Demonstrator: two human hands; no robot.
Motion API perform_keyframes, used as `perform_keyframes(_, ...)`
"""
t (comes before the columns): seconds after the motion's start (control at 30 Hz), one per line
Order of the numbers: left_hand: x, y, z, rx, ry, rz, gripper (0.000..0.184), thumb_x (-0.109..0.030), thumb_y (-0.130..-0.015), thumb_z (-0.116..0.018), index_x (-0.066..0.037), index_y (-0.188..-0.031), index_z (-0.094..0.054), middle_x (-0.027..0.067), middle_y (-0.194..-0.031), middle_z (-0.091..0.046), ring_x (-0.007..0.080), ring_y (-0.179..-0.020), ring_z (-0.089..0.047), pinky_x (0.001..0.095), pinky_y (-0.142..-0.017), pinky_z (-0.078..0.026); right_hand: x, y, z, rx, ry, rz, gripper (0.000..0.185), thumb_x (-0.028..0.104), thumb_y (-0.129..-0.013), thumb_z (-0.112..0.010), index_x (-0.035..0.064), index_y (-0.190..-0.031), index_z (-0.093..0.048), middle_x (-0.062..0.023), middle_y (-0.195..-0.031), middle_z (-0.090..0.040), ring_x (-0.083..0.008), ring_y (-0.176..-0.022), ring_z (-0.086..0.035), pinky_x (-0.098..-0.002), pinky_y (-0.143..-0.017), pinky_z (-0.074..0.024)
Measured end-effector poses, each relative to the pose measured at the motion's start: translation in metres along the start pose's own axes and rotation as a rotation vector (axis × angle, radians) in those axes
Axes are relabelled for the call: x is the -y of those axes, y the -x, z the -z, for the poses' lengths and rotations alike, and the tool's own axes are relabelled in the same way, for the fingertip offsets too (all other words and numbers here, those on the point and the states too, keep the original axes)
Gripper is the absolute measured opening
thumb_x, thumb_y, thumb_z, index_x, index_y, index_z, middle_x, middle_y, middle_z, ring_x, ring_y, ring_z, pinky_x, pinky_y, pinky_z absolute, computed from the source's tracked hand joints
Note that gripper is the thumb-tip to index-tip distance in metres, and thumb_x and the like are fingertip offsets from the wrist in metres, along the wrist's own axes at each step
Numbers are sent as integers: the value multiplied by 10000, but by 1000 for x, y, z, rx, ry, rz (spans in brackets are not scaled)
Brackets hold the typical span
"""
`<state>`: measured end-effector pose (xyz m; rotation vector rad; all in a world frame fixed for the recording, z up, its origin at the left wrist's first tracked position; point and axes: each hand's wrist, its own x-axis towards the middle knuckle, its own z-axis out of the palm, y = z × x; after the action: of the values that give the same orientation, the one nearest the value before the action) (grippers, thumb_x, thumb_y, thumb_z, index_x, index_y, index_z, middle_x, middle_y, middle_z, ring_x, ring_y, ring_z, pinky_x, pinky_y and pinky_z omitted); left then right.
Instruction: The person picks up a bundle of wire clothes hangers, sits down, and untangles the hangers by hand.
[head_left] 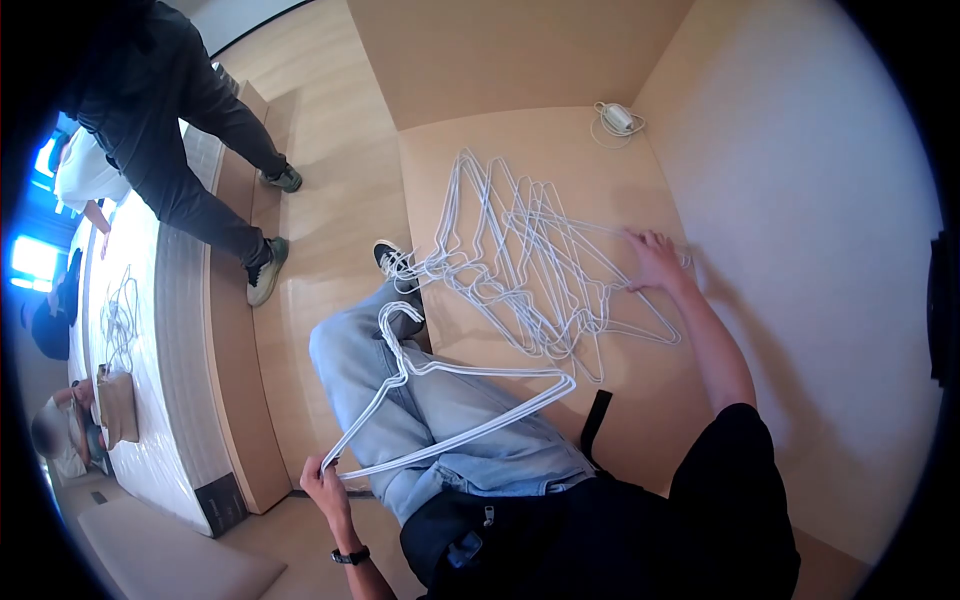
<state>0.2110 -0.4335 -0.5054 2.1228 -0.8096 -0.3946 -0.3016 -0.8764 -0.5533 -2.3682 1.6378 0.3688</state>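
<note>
Several white wire hangers (470,372), stacked together, hang over my lap with their hooks pointing away from me. My left hand (326,484) is closed round one corner of this stack. A loose, tangled pile of white wire hangers (530,270) lies on the light wooden surface (440,180) beside me. At the pile's right edge is my right hand (657,262), fingers apart, near or touching the outer hangers. Whether it grips any wire is not clear.
A white adapter with a coiled cable (620,118) lies near the back wall. To the left stands a person in dark trousers (190,130) beside a plastic-wrapped mattress (180,350). More hangers (120,320) and a tan bag (117,405) rest on it. Another person sits beyond.
</note>
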Motion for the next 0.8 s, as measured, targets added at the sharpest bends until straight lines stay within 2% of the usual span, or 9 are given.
perform_keyframes(0.07,4,0,0,3,10,-9,165,57,-763,-478,66,-794,-640,83,-693,-613,138,-662,-549,271,-632,-432,2,-2,-3,22,63,26,1202,307,-454,-906,168,-1484,-302,-193,-1299,-453,-359,-1210,-461,-477,-1051,-371)
perform_keyframes(0.2,8,0,-1,-4,41,3,166,52,-766,-477,65,-792,-641,83,-696,-616,137,-664,-549,270,-632,-428,7,-1,-4,62,31,10,1143,287,-462,-890,134,-1452,-339,-201,-1283,-455,-363,-1209,-456,-456,-1037,-397)
perform_keyframes(0.4,9,1,-1,-2,58,14,158,48,-766,-483,67,-783,-639,82,-695,-616,134,-661,-542,267,-627,-418,3,4,-18,-4,-59,45,1029,230,-491,-860,96,-1392,-383,-201,-1283,-443,-381,-1226,-431,-436,-1049,-404)
perform_keyframes(0.47,6,2,0,-1,37,19,157,36,-773,-485,66,-780,-639,82,-695,-615,135,-657,-538,269,-619,-413,-3,7,-20,-86,-181,138,954,180,-515,-842,76,-1355,-401,-196,-1291,-440,-386,-1234,-425,-434,-1065,-394)
perform_keyframes(0.8,15,0,-3,1,104,28,155,17,-783,-487,65,-776,-634,81,-693,-613,140,-661,-538,271,-619,-409,-43,4,-26,-97,-143,33,940,79,-495,-832,62,-1329,-397,-190,-1329,-431,-386,-1244,-425,-410,-1081,-392)
